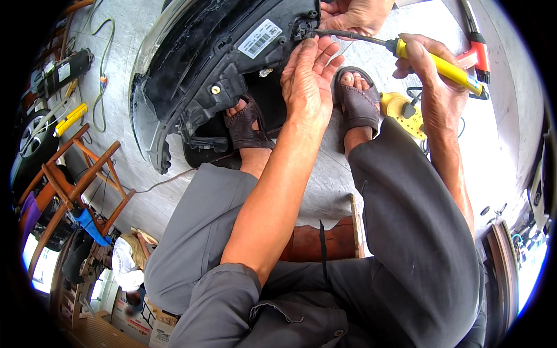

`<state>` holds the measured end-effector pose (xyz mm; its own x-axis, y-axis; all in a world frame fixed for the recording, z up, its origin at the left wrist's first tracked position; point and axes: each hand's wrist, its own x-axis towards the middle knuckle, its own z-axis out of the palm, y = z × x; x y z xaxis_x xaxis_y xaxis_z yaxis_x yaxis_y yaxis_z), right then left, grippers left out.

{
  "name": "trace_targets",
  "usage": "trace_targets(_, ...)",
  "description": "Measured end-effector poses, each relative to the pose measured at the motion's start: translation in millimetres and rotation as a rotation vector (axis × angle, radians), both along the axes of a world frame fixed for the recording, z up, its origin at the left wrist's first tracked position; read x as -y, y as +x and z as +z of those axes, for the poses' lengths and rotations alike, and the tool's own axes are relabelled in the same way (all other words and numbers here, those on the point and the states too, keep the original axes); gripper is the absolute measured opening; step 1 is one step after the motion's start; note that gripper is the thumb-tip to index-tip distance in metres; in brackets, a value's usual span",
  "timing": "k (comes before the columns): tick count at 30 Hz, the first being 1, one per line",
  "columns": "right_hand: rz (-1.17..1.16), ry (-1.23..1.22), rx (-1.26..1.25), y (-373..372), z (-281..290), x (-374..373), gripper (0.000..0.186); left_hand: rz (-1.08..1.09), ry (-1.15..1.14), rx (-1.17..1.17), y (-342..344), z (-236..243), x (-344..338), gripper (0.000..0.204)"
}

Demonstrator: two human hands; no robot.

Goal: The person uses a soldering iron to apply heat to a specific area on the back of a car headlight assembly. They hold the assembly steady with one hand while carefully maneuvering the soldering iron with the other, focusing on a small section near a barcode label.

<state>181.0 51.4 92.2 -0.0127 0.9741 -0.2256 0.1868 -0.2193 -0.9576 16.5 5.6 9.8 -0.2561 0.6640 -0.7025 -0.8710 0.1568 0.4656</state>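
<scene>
A car headlight (200, 78) with a black housing and clear lens edge lies tilted at the upper middle. My right hand (432, 72) is closed round the yellow handle of a soldering iron (449, 72). The iron's long dark shaft points left, its tip at a black bracket (303, 30) on the housing's corner. Just below that tip, my left hand (308, 87) is turned palm up with its fingers stretched out, the fingertips close to the bracket. Another person's hand (360, 16) reaches in from the top, beside the same corner; what its fingers touch is partly hidden.
A yellow round extension socket (406, 116) with a black plug sits right of my sandalled foot (358, 98). Beyond my right hand is a red and black tool (477, 55). Wooden stool legs (87, 174) and a cable (103, 81) are on the left.
</scene>
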Motion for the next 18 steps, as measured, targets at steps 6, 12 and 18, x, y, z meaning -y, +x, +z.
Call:
trace_targets(6,0.019,0.017,-0.010,0.7,2.4,1.1,0.035,-0.001,0.011,0.000,-1.2,-1.4,0.7,0.021)
trace_targets(12,0.032,0.019,-0.009,1.8,1.5,0.9,0.035,-0.013,0.015,0.011,-1.7,-1.9,0.5,0.021)
trace_targets(18,0.047,0.025,0.005,1.3,3.2,0.7,0.034,-0.030,0.041,0.043,-2.5,-2.4,2.2,0.027)
